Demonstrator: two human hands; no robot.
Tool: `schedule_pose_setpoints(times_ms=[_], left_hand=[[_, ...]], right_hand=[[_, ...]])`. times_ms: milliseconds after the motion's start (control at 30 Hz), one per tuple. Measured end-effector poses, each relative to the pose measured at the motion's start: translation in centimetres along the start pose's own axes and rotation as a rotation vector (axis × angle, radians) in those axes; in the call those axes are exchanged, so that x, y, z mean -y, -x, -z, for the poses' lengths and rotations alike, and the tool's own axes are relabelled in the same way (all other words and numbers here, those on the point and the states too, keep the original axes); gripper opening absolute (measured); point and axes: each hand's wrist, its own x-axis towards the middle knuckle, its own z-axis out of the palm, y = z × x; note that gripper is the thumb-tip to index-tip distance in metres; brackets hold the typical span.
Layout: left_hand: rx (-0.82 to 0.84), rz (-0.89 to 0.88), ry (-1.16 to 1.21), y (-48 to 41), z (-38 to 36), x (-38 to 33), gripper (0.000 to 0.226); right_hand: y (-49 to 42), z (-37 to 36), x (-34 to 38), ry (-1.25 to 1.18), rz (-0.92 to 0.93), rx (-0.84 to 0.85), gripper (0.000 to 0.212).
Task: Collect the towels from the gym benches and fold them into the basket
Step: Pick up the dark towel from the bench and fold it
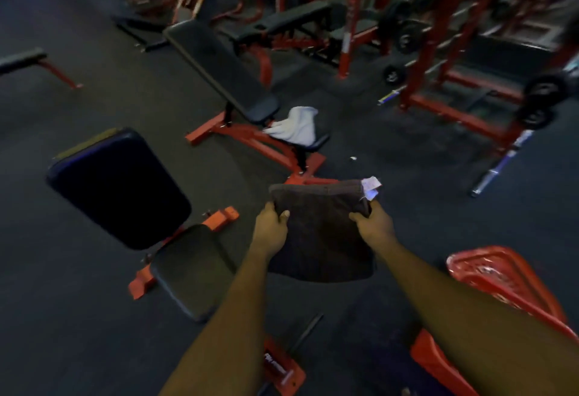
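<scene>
A dark brown towel (322, 232) hangs in front of me, folded over, with a white label at its top right corner. My left hand (271, 223) grips its left edge and my right hand (374, 223) grips its right edge, both held out at arm's length. A white towel (296, 126) lies crumpled on the seat of the red-framed bench (225, 73) ahead. The red plastic basket (501, 279) stands on the floor at my lower right, partly hidden by my right forearm.
A second adjustable bench (122, 185) with a black pad stands close at my left. Red power racks (438, 51), weight plates and a barbell (498, 170) fill the back and right. Dark rubber floor lies between the benches.
</scene>
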Motion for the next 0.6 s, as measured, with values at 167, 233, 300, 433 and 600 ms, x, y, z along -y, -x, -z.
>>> schedule_pose_setpoints(times_ms=[167,233,300,433,600], left_hand=[[0.134,-0.134,-0.042,1.6,-11.7,-8.4,0.038],[0.191,-0.157,-0.059,2.6,-17.1,-11.3,0.036],[0.266,-0.179,-0.087,3.8,-22.7,-13.9,0.034],[0.410,-0.205,-0.128,6.7,-33.6,-18.3,0.034],[0.557,-0.195,-0.171,9.6,-44.4,-19.8,0.036]], right_hand=[[-0.5,12.6,-7.2,-0.074,-0.094,-0.169,0.046],[-0.6,17.6,-10.5,-0.085,-0.129,-0.223,0.045],[-0.5,22.5,-14.2,-0.085,-0.165,-0.273,0.043],[-0.1,31.1,-22.2,-0.093,-0.278,-0.361,0.033],[0.7,37.5,-31.1,-0.118,-0.407,-0.403,0.032]])
